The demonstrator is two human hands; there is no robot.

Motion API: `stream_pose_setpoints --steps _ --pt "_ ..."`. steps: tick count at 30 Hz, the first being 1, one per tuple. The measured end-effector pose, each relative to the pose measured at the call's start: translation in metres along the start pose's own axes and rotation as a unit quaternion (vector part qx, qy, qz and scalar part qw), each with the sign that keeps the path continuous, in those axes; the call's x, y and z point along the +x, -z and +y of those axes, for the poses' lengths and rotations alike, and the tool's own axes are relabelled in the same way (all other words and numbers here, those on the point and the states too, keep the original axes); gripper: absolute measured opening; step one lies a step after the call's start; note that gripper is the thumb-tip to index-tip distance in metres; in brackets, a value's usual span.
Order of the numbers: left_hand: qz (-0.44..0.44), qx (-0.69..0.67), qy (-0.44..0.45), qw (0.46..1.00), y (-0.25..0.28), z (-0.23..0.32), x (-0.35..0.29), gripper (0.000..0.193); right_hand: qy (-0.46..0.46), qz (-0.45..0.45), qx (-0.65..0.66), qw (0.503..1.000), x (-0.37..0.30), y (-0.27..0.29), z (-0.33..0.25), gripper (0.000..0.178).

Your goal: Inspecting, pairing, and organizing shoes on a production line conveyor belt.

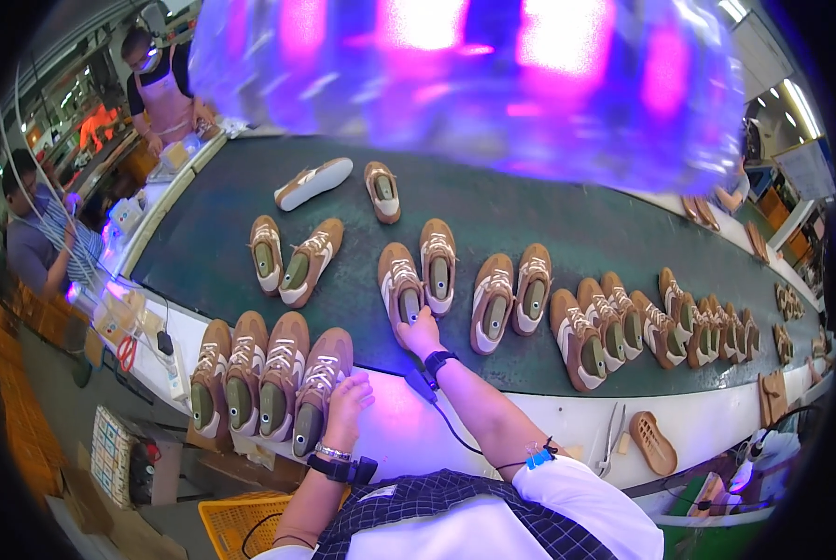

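Observation:
My right hand [418, 332] is closed on the heel of a tan sneaker [398, 271] with white laces, which rests on the dark green belt [203, 215]. A matching sneaker [438, 261] stands close beside it. Green shoe lasts fill both of them. Over the white ledge [390, 411], my left hand [347, 409] has its fingers apart and holds nothing. It is nearest to the rightmost sneaker [325, 378] of a row standing on the ledge at the left. Whether it touches that sneaker, I cannot tell.
More sneakers [581, 341] line the belt to the right; one [313, 184] lies on its side at the far left. Pincers [610, 439] and a brown shoe upper [653, 443] lie on the ledge. A purple-lit clear curtain [474, 103] hangs overhead. Two people [166, 98] are at left.

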State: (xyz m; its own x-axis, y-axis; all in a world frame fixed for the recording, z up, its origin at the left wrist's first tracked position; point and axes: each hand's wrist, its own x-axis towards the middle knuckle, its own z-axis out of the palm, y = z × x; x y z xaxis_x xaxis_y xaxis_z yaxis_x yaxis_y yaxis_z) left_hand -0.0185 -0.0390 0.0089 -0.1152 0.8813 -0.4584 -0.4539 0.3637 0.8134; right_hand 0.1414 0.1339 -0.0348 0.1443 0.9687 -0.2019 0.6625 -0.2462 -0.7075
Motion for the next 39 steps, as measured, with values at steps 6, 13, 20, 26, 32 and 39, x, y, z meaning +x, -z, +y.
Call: stream_pose_setpoints --steps 6,13,20,26,32,39 --pt "0.029 0.09 -0.071 0.993 -0.015 0.008 -0.014 0.04 -0.071 -0.2 0.399 0.892 -0.03 0.07 -0.003 0.033" --pt "-0.002 0.406 -0.196 0.892 -0.016 0.0 -0.041 0.082 0.02 -0.425 0.271 0.863 -0.158 0.15 0.026 0.055" --pt "-0.029 0.322 -0.065 0.944 0.007 -0.022 -0.065 0.118 0.082 0.034 0.037 0.995 -0.002 0.097 0.006 0.065" --pt "-0.043 0.36 -0.08 0.929 0.002 -0.041 -0.082 0.132 -0.128 0.071 0.053 0.988 0.102 0.043 0.004 0.101" --pt "0.005 0.471 -0.088 0.878 -0.009 -0.038 -0.07 0.118 -0.048 -0.152 0.317 0.935 0.109 0.081 0.035 0.057" --pt "-0.108 0.025 0.002 0.994 0.001 -0.004 -0.07 0.072 0.053 -0.29 0.63 0.719 -0.093 0.202 0.104 0.06"
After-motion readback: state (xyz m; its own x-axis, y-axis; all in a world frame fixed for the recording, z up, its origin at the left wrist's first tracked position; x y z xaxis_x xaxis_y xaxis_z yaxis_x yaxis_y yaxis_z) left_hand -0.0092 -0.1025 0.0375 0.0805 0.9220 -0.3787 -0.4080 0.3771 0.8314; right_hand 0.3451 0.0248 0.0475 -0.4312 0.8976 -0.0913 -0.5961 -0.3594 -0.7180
